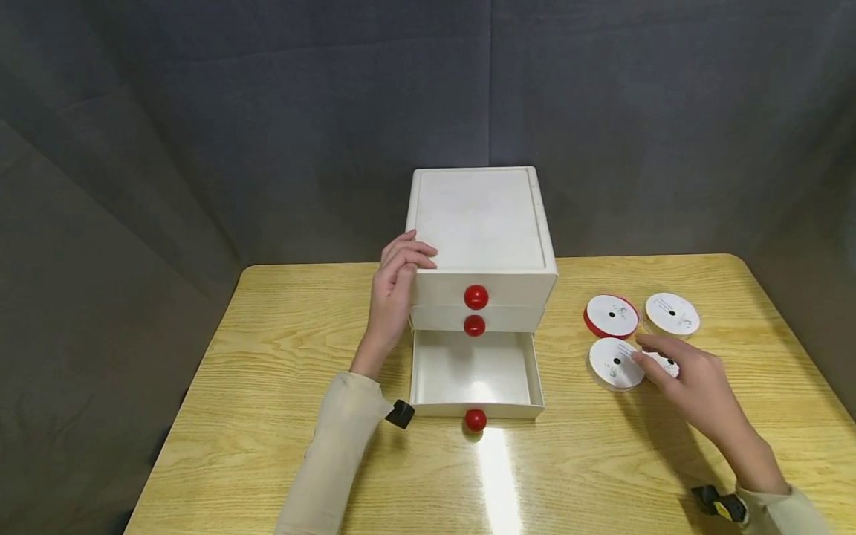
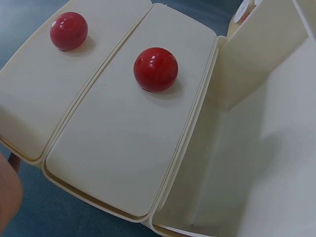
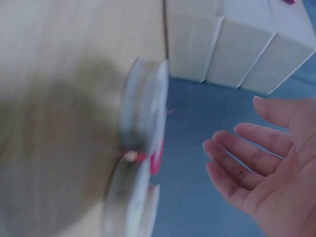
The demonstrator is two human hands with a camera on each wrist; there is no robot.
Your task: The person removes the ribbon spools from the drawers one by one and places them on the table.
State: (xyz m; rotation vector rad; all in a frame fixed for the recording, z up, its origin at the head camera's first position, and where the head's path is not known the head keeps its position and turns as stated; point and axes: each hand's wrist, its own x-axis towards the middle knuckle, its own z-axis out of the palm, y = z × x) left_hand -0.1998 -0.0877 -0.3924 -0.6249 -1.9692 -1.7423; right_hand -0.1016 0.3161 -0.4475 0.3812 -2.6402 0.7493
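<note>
A white drawer cabinet (image 1: pixel 478 215) with red knobs stands on the table, its bottom drawer (image 1: pixel 441 371) pulled out with nothing inside. My left hand (image 1: pixel 393 293) rests on the cabinet's front left top edge, fingers on the lid. Several white-faced ribbon spools lie flat to the right. One has red ribbon (image 1: pixel 611 316); beside it is a pale spool (image 1: pixel 672 313), and nearer me another spool (image 1: pixel 614 364). My right hand (image 1: pixel 695 383) hovers over a spool it partly covers (image 1: pixel 663 362). In the right wrist view its fingers (image 3: pixel 247 153) are spread loosely, holding nothing.
The wooden table (image 1: pixel 301 357) has rounded back corners. Dark grey curtains (image 1: pixel 321 119) hang behind and at both sides. The drawer's red knob (image 1: pixel 475 420) juts towards me, with a light reflection on the table before it.
</note>
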